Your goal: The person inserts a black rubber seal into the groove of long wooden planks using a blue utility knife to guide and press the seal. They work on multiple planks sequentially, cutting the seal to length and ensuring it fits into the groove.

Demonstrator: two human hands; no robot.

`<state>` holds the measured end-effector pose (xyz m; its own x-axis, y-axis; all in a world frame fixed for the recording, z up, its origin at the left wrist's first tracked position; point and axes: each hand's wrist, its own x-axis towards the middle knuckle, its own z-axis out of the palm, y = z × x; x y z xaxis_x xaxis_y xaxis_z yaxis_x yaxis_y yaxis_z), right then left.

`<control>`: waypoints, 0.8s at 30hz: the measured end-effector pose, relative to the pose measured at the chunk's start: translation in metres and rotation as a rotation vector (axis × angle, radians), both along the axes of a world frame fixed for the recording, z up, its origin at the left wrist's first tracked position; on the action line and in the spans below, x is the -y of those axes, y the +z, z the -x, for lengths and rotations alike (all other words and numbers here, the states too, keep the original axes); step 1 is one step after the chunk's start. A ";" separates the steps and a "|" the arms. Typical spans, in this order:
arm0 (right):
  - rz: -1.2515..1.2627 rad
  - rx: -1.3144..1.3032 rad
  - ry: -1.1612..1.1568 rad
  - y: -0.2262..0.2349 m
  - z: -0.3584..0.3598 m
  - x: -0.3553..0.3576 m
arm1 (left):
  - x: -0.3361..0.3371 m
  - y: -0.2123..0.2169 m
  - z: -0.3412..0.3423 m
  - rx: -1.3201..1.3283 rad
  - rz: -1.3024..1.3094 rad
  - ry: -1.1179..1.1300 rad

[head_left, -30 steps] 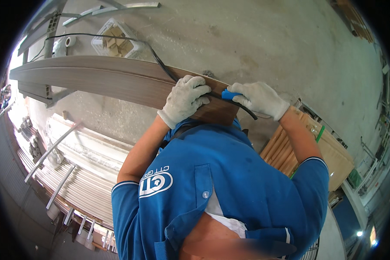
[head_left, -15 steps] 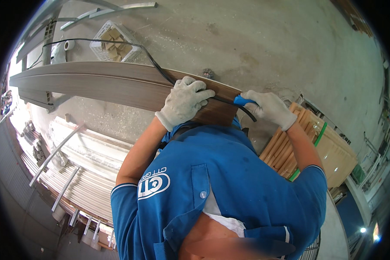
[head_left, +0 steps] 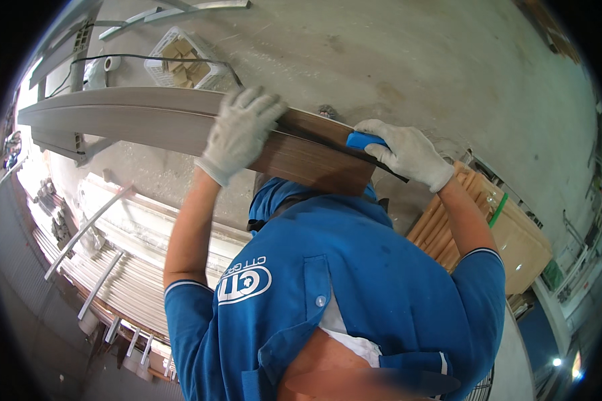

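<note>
Head view: white basket (head_left: pixel 201 67) holds wooden blocks (head_left: pixel 180 60).

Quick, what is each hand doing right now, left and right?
Left hand: closed over the top edge of the long wood-grain panel.
Right hand: closed on a blue-handled tool at the panel's edge.

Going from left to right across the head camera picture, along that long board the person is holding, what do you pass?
Pale end of the long board → gloved left hand on the board → blue-handled tool → gloved right hand → stack of wooden strips.
</note>
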<state>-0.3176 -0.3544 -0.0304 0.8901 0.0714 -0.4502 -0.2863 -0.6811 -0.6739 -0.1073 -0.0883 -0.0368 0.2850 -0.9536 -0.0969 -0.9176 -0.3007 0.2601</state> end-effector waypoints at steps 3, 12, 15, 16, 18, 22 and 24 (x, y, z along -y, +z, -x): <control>0.058 0.003 0.020 0.000 0.001 -0.003 | -0.004 0.003 -0.034 0.203 -0.169 -0.095; 0.101 0.013 -0.023 -0.002 0.011 -0.007 | 0.002 0.023 -0.051 0.185 -0.262 -0.192; 0.129 0.120 0.008 -0.005 0.011 -0.009 | -0.001 0.021 -0.041 0.114 -0.278 -0.067; 0.141 0.121 0.021 -0.005 0.010 -0.009 | -0.002 0.020 -0.039 0.084 -0.320 -0.004; 0.166 0.119 0.050 -0.002 0.008 -0.009 | -0.008 0.018 -0.038 0.008 -0.337 0.097; 0.191 -0.097 0.064 0.005 0.004 -0.009 | -0.024 0.015 -0.043 -0.260 -0.015 0.155; 0.189 -0.057 0.080 0.006 0.004 -0.007 | -0.030 0.008 -0.042 -0.325 0.137 0.175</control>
<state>-0.3220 -0.3477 -0.0240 0.8579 0.0502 -0.5114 -0.2601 -0.8159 -0.5164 -0.0658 -0.0586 -0.0288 0.4201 -0.9035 -0.0845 -0.7183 -0.3880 0.5775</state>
